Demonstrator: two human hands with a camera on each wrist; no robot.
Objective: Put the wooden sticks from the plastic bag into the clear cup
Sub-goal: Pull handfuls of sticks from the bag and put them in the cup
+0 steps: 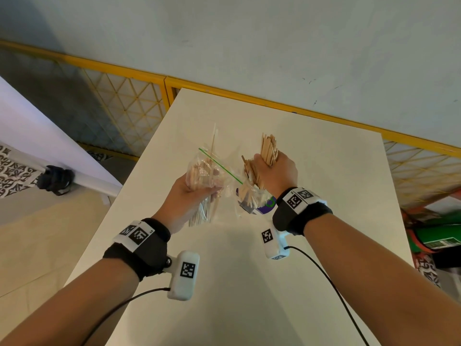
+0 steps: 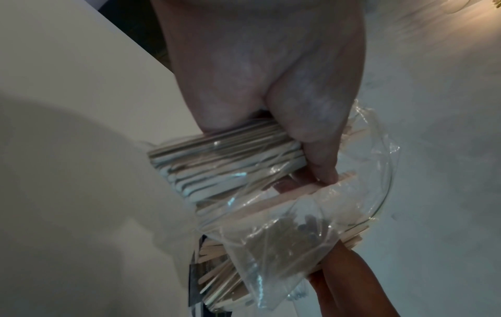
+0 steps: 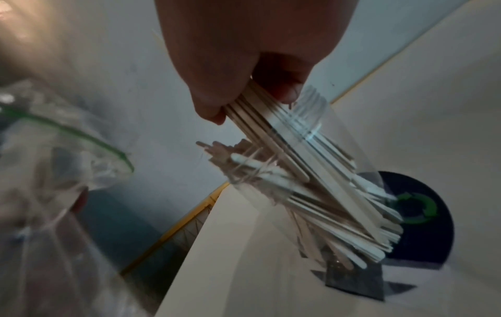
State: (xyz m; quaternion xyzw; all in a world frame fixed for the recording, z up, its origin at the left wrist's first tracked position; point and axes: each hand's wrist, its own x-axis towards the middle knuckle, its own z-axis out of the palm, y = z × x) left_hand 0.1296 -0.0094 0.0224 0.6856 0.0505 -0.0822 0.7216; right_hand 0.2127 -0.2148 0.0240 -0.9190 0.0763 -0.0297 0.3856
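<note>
In right hand (image 1: 275, 168): wooden sticks (image 1: 269, 148)

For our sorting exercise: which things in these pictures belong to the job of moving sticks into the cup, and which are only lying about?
Part of the job:
left hand
plastic bag
right hand
wooden sticks
clear cup

Lying about:
white table
yellow fence
black object on the floor

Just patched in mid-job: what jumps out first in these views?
Mid-table, the right hand grips a thick bundle of wooden sticks, lowering it into the clear cup that already holds many. Beside it, the left hand holds the plastic bag with the green zip strip, more sticks still inside. The cup stands on a dark mat with a green ring.
</note>
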